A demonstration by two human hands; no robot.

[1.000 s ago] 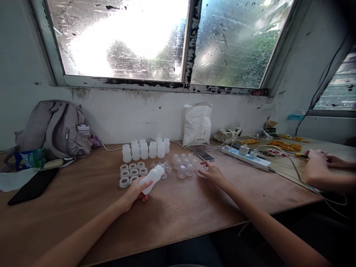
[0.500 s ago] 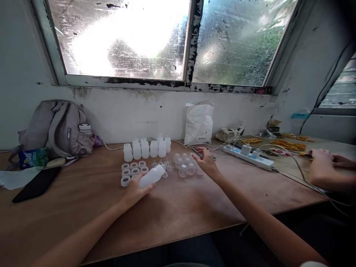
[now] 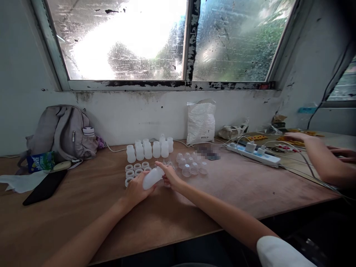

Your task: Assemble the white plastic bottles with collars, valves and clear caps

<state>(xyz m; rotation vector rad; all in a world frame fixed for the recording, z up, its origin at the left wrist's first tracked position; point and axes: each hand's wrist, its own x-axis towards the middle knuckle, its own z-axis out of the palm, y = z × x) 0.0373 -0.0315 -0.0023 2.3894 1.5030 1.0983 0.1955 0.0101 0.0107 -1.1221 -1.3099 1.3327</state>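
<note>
My left hand [image 3: 136, 189] is wrapped round a frosted white baby bottle [image 3: 151, 178], tilted with its neck up and to the right. At that neck, my right hand [image 3: 171, 177] has its fingers closed on the bottle's end, hiding the mouth. Behind my hands stand several more frosted bottles [image 3: 156, 149] in rows. White collar rings [image 3: 129, 173] lie in rows just left of the held bottle, some covered by my left hand. Clear teats [image 3: 169, 162] are partly hidden behind my right hand. To its right are clear dome-shaped caps [image 3: 186, 170].
A backpack [image 3: 58, 129], snack packet [image 3: 41, 162] and black tablet-like slab [image 3: 46, 187] occupy the left. Along the back are a white plastic bag [image 3: 201, 122], a blurred dark object [image 3: 211, 153] and a power strip [image 3: 253, 154] with cables. At far right, another person's arm [image 3: 319, 159] reaches over yellow pieces.
My right hand has come left from beside the dark object at the back to the bottle's neck. My left hand still holds the bottle. The other person's arm has reached farther forward.
</note>
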